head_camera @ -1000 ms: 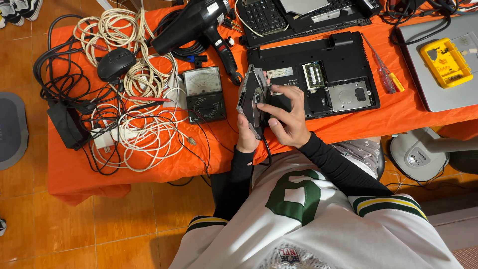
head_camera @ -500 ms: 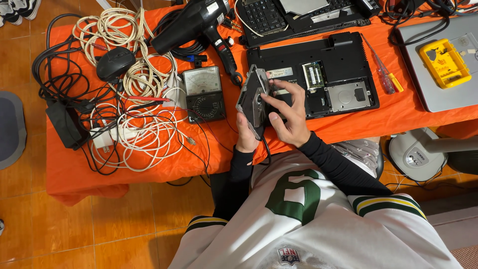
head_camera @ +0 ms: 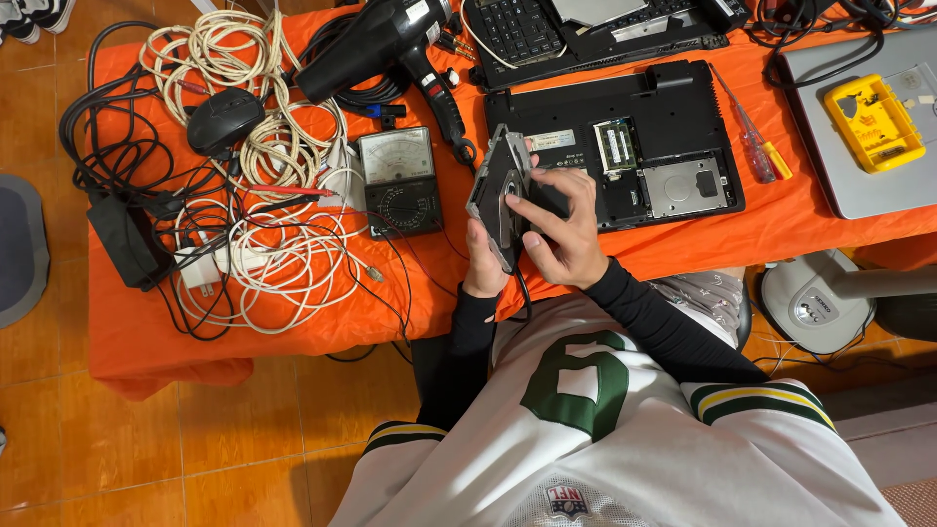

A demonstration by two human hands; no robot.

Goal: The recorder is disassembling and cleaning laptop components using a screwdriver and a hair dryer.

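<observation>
From the head view I see both hands raised over the front edge of the worktop (head_camera: 293, 322), which is draped in orange cloth. My left hand (head_camera: 485, 262) grips a flat grey drive unit (head_camera: 500, 190) from below, fingers wrapped around its lower end, so the unit stands tilted on edge above the cloth. My right hand (head_camera: 558, 232) is closed on the same unit from the right side, thumb and fingers pressed against its face and edge. The unit sits just in front of the opened black laptop base (head_camera: 625, 146), whose underside shows a memory slot and a silver drive bay.

Left of the hands lies an analogue multimeter (head_camera: 398, 181) with a pale dial, and above it a black heat gun (head_camera: 376, 44) with its handle pointing toward the unit. Further left is a tangle of cream and black cables (head_camera: 264, 234), with a black mouse (head_camera: 224, 119) resting on it and a black power brick (head_camera: 122, 244) at the edge. A screwdriver (head_camera: 756, 146) with a yellow and red handle lies just right of the laptop base. Beyond it sits a silver laptop (head_camera: 869, 185) carrying a yellow case (head_camera: 874, 122). A black keyboard panel (head_camera: 517, 29) lies at the top, behind the laptop base.
</observation>
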